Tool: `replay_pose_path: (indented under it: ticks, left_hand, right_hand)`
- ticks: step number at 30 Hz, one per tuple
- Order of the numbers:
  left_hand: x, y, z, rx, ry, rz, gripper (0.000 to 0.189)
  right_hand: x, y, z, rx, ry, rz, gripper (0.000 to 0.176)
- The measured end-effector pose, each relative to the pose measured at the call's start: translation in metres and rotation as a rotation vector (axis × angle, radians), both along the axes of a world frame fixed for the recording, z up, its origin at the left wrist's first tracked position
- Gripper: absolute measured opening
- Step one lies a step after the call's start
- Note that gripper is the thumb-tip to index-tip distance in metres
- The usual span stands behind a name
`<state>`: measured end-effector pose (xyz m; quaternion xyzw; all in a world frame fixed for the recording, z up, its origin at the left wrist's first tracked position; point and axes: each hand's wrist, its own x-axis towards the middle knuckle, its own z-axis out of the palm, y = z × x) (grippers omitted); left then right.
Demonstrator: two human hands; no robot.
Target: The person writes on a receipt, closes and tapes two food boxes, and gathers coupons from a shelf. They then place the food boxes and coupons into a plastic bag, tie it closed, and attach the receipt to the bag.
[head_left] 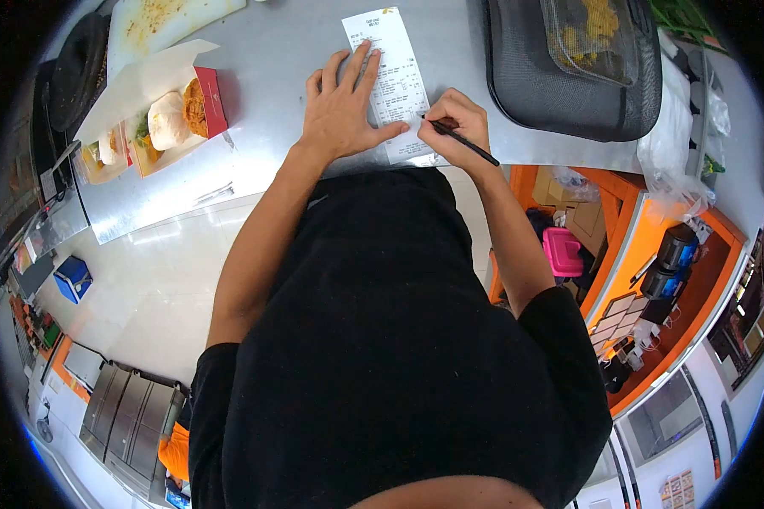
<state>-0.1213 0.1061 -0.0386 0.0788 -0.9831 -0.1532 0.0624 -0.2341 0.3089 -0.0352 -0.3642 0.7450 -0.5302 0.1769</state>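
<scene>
A long printed receipt lies on the metal counter, its lower end near the front edge. My left hand rests flat on the receipt's left side, fingers spread and thumb pointing right across the paper. In my right hand is a black pen, pinched between the fingers, with its tip at the receipt's right edge. To the left of my hands stands an open takeaway box holding a mound of white rice and a piece of fried chicken.
A black mesh-covered case sits at the right, with a clear plastic container of yellow food on top. A cutting board with crumbs lies at the back left. Orange shelving and a pink basket are below the counter at the right.
</scene>
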Motion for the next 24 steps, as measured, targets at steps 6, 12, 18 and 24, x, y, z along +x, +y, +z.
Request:
replay_pose_path:
  ticks: [6,12,18,24]
  left_hand:
    - [0.0001,-0.0008,0.0008,0.018,-0.002,-0.002,0.117]
    - [0.0000,0.0001,0.0009,0.016,-0.027,0.001,0.119]
    - [-0.0010,-0.0006,0.0018,0.025,-0.036,0.004,0.120]
    - [-0.0002,-0.0005,0.0019,0.007,-0.050,0.001,0.120]
  right_hand:
    - [-0.0002,0.0032,-0.0023,0.012,0.015,0.074,0.012]
    - [0.0001,0.0025,-0.0057,0.010,0.010,0.081,0.012]
    - [0.0004,0.0004,-0.0017,0.024,0.011,0.084,0.011]
    - [0.0040,-0.0009,-0.0008,-0.007,-0.011,0.005,0.011]
